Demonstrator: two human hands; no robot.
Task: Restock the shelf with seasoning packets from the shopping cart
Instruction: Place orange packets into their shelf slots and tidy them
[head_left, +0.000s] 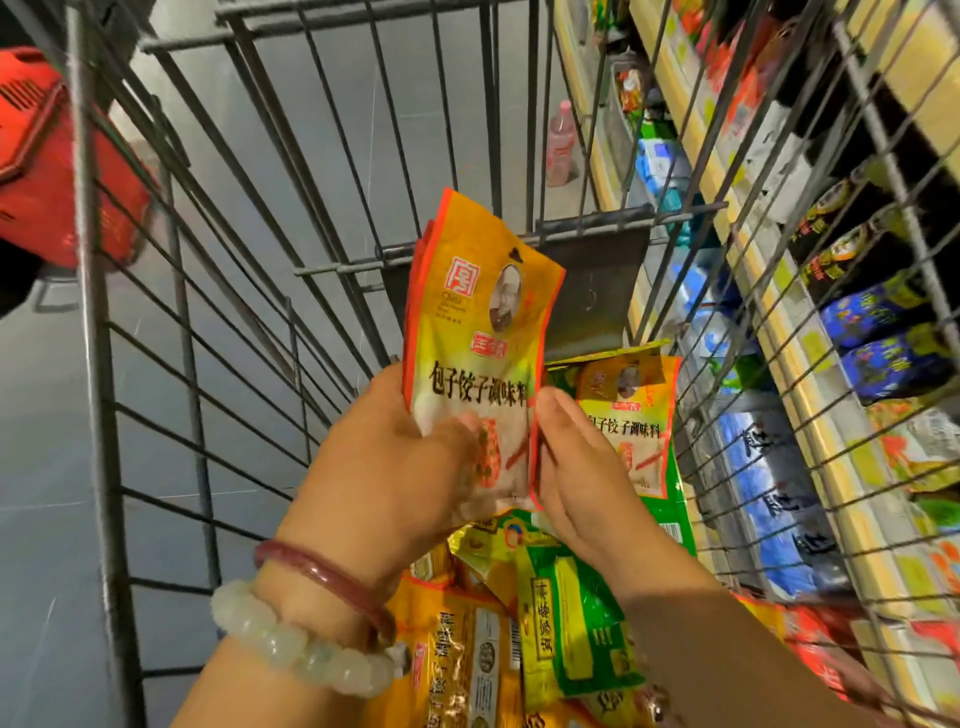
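Head view is being filled mostly by the wire shopping cart (332, 218), whose grey bars are standing between the camera and the shelf (810, 395) at the right of the frame. On that shelf, blue, black and yellow packages are being seen only through the bars, blurred. A red basket (57, 161) is being shown at the upper left, outside the cart wall, and a pink bottle (560, 145) is standing on the floor at the upper centre.

A seasoning packet (478, 332), yellow-orange with a red edge, a small portrait and black Chinese characters, is being held upright in the centre of the frame, above the cart bottom. At least one more packet seems to be stacked behind it. It is being gripped at its lower part by the left hand (395, 467), with the thumb curled over the front. Its right lower edge is being pinched by the right hand (576, 467). More packets (566, 634), yellow and green, are lying in the cart below both hands.
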